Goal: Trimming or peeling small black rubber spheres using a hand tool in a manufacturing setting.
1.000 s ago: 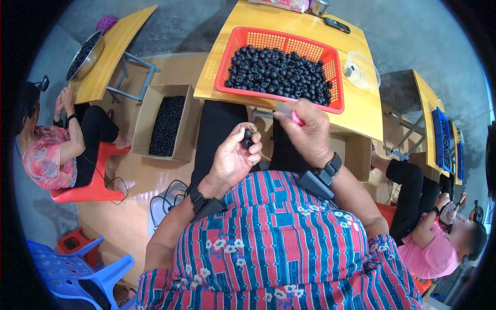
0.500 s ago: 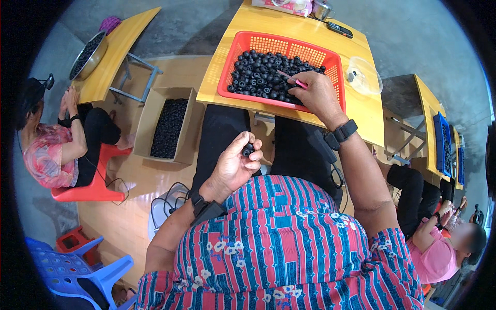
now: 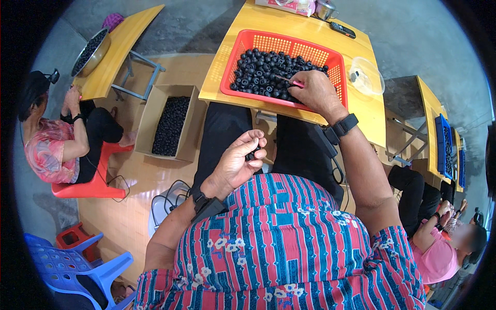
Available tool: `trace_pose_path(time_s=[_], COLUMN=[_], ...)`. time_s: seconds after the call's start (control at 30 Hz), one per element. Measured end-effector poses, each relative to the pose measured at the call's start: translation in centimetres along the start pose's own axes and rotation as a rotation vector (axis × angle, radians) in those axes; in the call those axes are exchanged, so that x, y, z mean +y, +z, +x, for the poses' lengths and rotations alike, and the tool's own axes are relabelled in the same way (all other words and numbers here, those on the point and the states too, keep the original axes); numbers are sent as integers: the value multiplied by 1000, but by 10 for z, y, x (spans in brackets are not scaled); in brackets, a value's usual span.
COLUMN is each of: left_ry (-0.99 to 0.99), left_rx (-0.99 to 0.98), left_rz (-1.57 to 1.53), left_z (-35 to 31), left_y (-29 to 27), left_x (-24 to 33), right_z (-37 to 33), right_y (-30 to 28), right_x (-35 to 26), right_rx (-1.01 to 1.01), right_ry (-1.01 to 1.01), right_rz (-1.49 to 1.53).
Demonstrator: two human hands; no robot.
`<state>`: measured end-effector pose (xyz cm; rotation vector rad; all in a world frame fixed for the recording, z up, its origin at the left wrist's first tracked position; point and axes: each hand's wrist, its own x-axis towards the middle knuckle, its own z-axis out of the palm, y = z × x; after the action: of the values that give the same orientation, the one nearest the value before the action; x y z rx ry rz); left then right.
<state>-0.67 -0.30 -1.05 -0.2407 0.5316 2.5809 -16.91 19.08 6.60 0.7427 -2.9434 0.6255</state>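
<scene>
The left hand [image 3: 236, 162] is raised on the near side of the table [image 3: 366, 122], its fingers pinching a small black piece [image 3: 252, 154]. The right hand [image 3: 319, 93] is over the near part of the red basket [image 3: 257, 40], its fingers wrapped around a pink-handled tool [image 3: 297, 83] whose thin tip points left above the heaped black pieces [image 3: 254, 76]. The basket sits on the table, with a clear plastic tub [image 3: 369, 78] to its right.
</scene>
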Motion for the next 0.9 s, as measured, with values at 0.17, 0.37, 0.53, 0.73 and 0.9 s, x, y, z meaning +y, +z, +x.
trace_pose_path(time_s=[0.17,0.37,0.53,0.73,0.9], left_ry=[-4,7,-2,-7,-2], left_rx=[-9,57,51,56,76], left_rz=[-15,69,72,50,65], left_z=[0,0,0,0,0], left_y=[-3,-2,-3,-4,-4], left_x=[0,-1,-1,0,0], right_z=[0,-2,0,7,8], right_y=[4,4,1,0,-10], right_x=[4,4,-2,0,-16], right_rx=[24,-2,-1,-32,-77], right_ry=[-9,19,3,12,46], right_rz=[43,110,30,-45,-103])
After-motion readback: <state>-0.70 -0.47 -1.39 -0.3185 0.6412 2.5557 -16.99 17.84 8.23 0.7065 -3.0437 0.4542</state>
